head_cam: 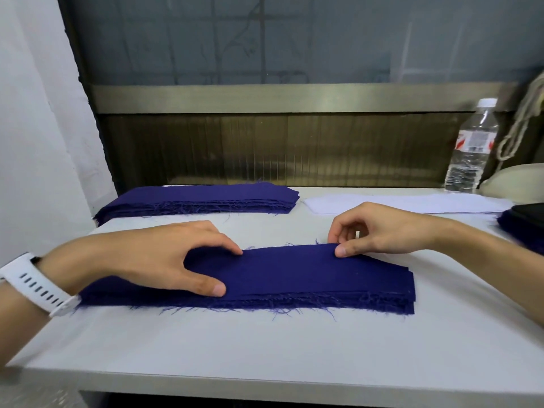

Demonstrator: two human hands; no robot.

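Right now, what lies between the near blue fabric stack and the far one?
Between near stack and far stack, only bare white table, in the head view.

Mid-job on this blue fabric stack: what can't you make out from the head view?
1. Near fabric stack: its left end is hidden under the left hand and wrist, head view.
2. Right hand: its fingertips cover the far edge, so how many layers it pinches cannot be told.
3. Dark stack at the right: cut off by the frame edge; the black thing on it is unidentifiable.
4. Water bottle: label print too small to read.
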